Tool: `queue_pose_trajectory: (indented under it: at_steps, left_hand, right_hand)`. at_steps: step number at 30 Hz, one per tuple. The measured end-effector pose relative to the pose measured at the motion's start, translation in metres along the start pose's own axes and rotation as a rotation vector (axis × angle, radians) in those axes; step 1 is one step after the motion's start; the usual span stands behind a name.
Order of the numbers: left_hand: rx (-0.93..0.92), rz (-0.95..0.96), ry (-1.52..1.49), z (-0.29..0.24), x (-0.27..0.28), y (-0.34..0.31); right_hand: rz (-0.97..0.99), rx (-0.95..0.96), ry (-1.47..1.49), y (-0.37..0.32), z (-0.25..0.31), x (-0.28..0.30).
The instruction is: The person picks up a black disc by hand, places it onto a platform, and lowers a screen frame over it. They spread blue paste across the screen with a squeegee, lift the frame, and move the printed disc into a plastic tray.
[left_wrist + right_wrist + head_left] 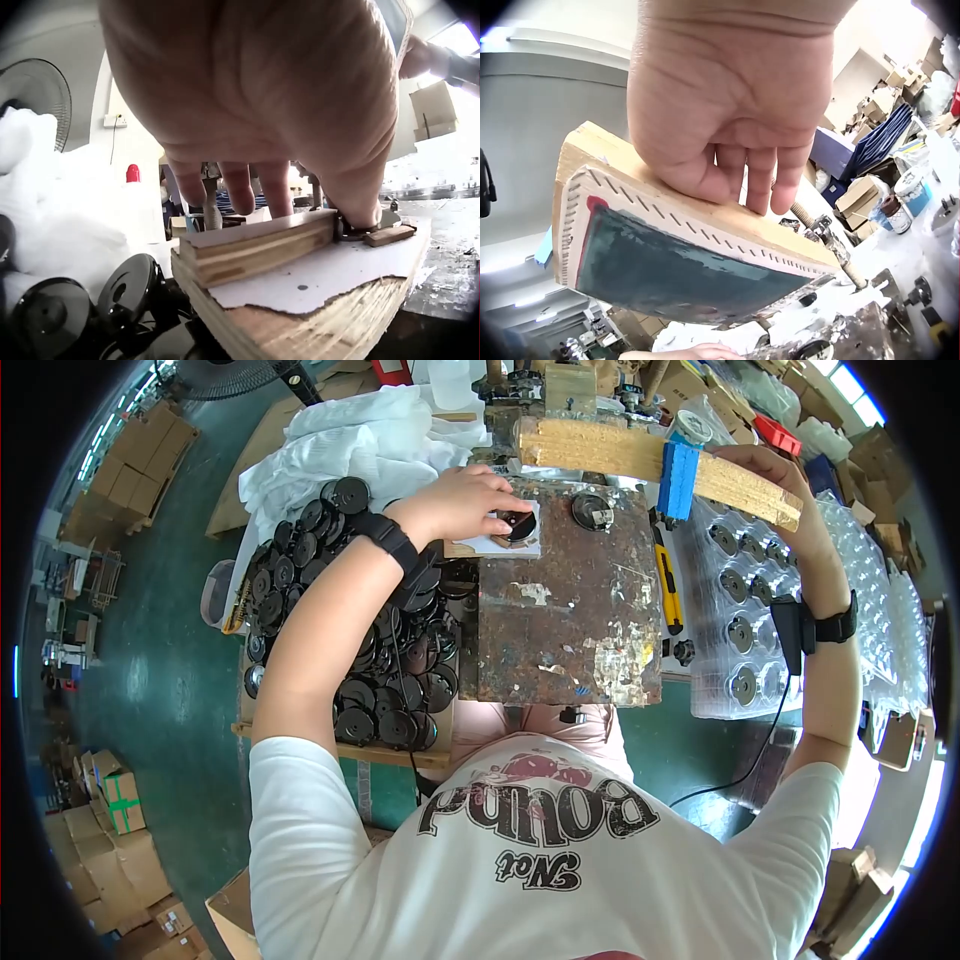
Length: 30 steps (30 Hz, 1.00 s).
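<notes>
In the head view my left hand (455, 505) reaches over a black disc (518, 528) in a small wooden fixture (470, 547), thumb and a fingertip touching it. The left wrist view has the thumb of this hand (262, 90) down at the fixture (255, 259), its other fingers hanging behind the block. My right hand (770, 465) grips the far end of a long wooden bar (590, 448) with a blue wrap (678, 480). The right wrist view puts the hand (731, 112) over the bar's edge (607, 146); below is a stapled pale border around a dark green sheet (667, 262).
Many black discs (385, 710) fill a tray on the left. Another disc (592, 512) sits on the stained metal plate (560, 610). A yellow cutter (668, 585) and clear plastic trays (735, 650) lie to the right. White cloth (350, 440) is piled behind the discs.
</notes>
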State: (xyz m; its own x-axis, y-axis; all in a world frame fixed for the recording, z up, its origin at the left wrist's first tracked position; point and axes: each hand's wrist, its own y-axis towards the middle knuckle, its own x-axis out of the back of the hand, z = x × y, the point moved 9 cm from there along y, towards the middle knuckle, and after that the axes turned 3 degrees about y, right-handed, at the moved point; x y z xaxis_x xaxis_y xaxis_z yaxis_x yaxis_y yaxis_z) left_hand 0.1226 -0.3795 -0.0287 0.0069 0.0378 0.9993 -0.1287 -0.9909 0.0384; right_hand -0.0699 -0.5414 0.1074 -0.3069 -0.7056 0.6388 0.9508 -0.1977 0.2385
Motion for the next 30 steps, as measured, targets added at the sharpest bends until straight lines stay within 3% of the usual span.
queue_pose_trajectory:
  at_steps: [5,7,8,11,12,13,17,20,27,30]
  left_hand:
    - [-0.003,-0.126,-0.236,-0.006,0.02,-0.027]
    - [0.193,-0.211,-0.655,-0.006,0.026,-0.05]
    - [0.292,-0.253,-0.863,-0.005,0.025,-0.061]
    - [0.306,-0.176,-0.991,-0.033,0.005,-0.066]
    - [0.311,-0.136,-1.056,-0.041,-0.003,-0.065]
    - [0.314,-0.139,-1.055,-0.045,-0.007,-0.065]
    - [0.39,-0.05,-0.951,-0.05,-0.026,-0.064]
    - [0.369,-0.076,-0.964,-0.05,-0.026,-0.064]
    - [0.357,-0.07,-0.942,-0.05,-0.026,-0.063]
    - [0.363,-0.07,-0.943,-0.05,-0.026,-0.063]
  right_hand:
    - [0.191,-0.049,0.055,0.002,-0.004,-0.02]
    - [0.378,-0.115,0.008,0.005,-0.021,-0.037]
    - [0.38,-0.113,0.01,0.012,-0.021,-0.044]
    - [0.208,-0.15,-0.137,0.05,-0.015,-0.067]
    - [0.088,-0.066,-0.242,0.064,-0.006,-0.071]
    - [-0.033,0.019,-0.346,0.075,0.003,-0.073]
    - [-0.059,0.074,-0.443,0.102,-0.001,-0.109]
    - [0.161,0.133,-0.693,0.104,0.001,-0.141]
    - [0.172,0.223,-0.411,0.041,0.039,-0.163]
    - [0.219,0.231,-0.355,0.043,0.043,-0.164]
